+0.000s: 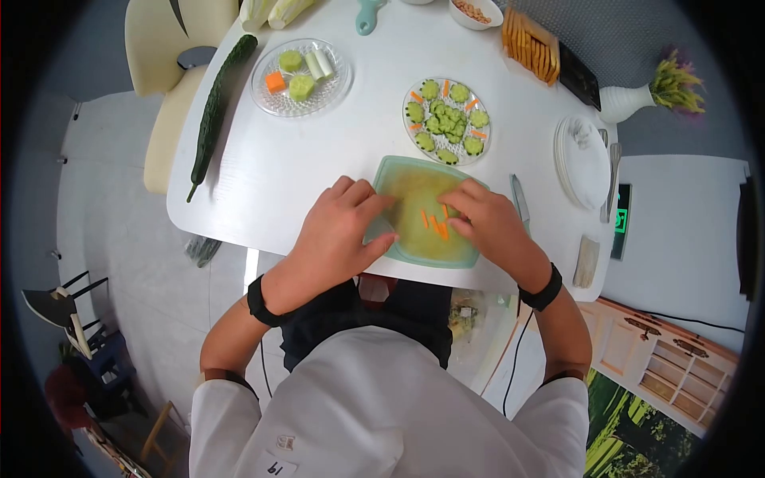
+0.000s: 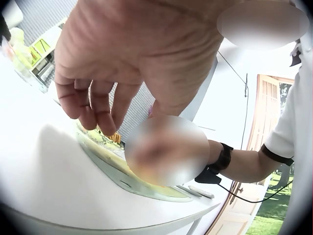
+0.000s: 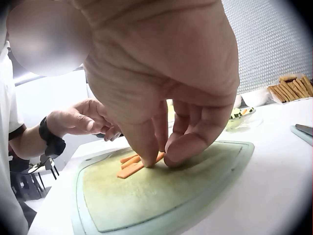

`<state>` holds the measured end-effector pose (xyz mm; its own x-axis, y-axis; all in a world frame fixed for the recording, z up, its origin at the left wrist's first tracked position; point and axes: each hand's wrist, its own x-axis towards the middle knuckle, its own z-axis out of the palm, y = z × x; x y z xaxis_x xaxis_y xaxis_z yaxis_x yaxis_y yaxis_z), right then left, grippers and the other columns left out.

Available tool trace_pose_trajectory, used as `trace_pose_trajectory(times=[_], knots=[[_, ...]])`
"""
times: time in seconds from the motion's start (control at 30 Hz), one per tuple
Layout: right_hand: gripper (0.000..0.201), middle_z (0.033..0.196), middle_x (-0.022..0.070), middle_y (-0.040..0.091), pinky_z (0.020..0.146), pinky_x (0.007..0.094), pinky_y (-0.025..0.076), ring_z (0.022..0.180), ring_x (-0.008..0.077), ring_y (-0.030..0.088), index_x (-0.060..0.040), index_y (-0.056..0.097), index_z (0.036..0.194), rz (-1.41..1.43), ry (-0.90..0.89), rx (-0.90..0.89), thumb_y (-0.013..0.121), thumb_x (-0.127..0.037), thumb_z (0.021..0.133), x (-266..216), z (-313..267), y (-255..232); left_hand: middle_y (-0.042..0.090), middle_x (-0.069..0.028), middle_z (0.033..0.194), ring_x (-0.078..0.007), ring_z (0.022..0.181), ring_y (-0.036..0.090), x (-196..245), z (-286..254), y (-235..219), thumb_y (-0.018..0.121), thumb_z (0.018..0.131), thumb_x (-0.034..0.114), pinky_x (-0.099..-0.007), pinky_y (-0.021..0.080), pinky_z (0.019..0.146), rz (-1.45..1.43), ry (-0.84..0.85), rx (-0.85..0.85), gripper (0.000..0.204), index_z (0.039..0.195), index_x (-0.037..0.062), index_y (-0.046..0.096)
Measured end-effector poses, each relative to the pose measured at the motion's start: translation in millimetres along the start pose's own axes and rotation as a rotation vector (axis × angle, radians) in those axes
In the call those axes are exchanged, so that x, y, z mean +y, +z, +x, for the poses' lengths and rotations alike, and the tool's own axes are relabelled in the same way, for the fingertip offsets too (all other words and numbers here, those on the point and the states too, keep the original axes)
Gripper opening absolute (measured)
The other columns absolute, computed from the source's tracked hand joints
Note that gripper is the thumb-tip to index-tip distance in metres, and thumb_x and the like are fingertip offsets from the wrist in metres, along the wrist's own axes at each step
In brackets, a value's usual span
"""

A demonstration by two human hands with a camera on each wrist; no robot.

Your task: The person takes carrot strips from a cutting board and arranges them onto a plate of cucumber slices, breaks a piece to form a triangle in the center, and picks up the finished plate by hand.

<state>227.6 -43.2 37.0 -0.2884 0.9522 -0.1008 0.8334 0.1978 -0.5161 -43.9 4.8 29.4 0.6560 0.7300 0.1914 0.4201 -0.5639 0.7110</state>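
My right hand (image 1: 492, 227) is low over the green-rimmed cutting board (image 1: 414, 253). Its thumb and forefinger pinch the end of a thin carrot stick (image 3: 160, 156). Several more carrot sticks (image 3: 129, 171) lie loose on the board by the fingertips. Over the board's left edge hovers my left hand (image 1: 339, 227), fingers loosely bent and holding nothing. Beyond the board stands a plate (image 1: 407, 129) with chopped cucumber in the middle, ringed by cucumber slices and carrot sticks. To the right of the board lies a knife (image 1: 519, 199), partly behind my right hand.
A glass plate (image 1: 336, 88) with vegetable pieces stands at the far left, near a long cucumber (image 1: 213, 115). Stacked white plates (image 1: 588, 175) and cutlery (image 1: 613, 171) are on the right. Farther back are bread slices (image 1: 530, 49), a bowl of nuts (image 1: 488, 24) and a vase (image 1: 625, 103).
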Motion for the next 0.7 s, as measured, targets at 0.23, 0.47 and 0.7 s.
trace_pose_trajectory(times=[0.23,0.47,0.7], knots=[[0.026,0.101,0.0111,0.064,0.071,0.0363,0.056,0.079,0.0264,0.071,-0.0035,0.065,0.103,0.017,0.023,-0.033,0.074,0.001,0.079,3.8,0.4,1.8,0.059,-0.0129,0.092,-0.0313,0.088,0.055,-2.0,-2.6,1.5,0.081,0.075,0.013,-0.0403,0.049,0.077,0.012,-0.008,-0.018,0.042,0.114,0.0003,0.07],[0.021,0.097,0.0092,0.063,0.072,0.0419,0.056,0.083,0.0313,0.068,-0.0061,0.063,0.097,0.054,0.016,0.008,0.073,-0.005,0.079,4.2,3.2,1.5,0.061,-0.0132,0.096,-0.0317,0.09,0.056,1.3,0.4,-0.3,0.081,0.075,0.012,-0.0403,0.05,0.079,0.007,0.053,-0.019,0.041,0.111,0.0,0.069],[0.021,0.097,0.0116,0.063,0.072,0.0422,0.055,0.084,0.0326,0.068,-0.005,0.061,0.094,0.106,0.058,-0.035,0.074,-0.006,0.078,4.8,4.4,-2.7,0.061,-0.0125,0.099,-0.0311,0.092,0.057,12.2,14.2,-9.6,0.083,0.073,0.014,-0.04,0.051,0.081,0.057,0.088,-0.039,0.042,0.111,0.0007,0.069]])
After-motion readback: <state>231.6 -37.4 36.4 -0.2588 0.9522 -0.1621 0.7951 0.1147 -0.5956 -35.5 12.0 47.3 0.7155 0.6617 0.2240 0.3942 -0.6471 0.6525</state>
